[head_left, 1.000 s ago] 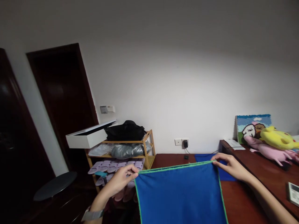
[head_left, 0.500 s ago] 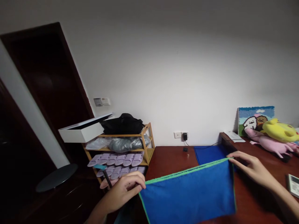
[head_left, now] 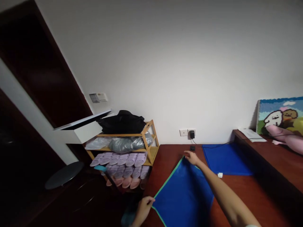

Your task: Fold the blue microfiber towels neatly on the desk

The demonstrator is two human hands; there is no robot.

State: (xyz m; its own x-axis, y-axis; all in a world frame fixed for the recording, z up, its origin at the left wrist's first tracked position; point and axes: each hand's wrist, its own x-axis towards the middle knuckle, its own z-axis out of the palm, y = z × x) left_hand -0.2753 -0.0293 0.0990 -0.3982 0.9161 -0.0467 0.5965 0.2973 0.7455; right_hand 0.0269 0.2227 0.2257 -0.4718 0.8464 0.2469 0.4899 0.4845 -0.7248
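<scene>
A blue cloth (head_left: 181, 190) with green edging lies slanted over the red-brown tabletop (head_left: 169, 154), its lower part cut off by the frame. My left hand (head_left: 144, 208) pinches the near left corner at the table's left side. Farther back, my right hand (head_left: 191, 157) has its fingers closed on the far corner. The green edge runs straight between the two hands. My right forearm passes over the cloth's right side and hides some of it. Beyond that arm, a second blue cloth (head_left: 228, 159) lies flat with a small white tag (head_left: 220, 175).
Left of the table stands a wooden rack (head_left: 149, 148) with purple and pink slippers (head_left: 126, 160), a black bag (head_left: 123, 123) and a white box (head_left: 81, 132). A black plug (head_left: 192, 135) sits in the wall socket. A pink plush toy (head_left: 287, 140) rests on the raised ledge at right.
The held cloth has come down from the air towards the tabletop. My right hand has moved left and farther back; my left hand has lowered. The view has tilted.
</scene>
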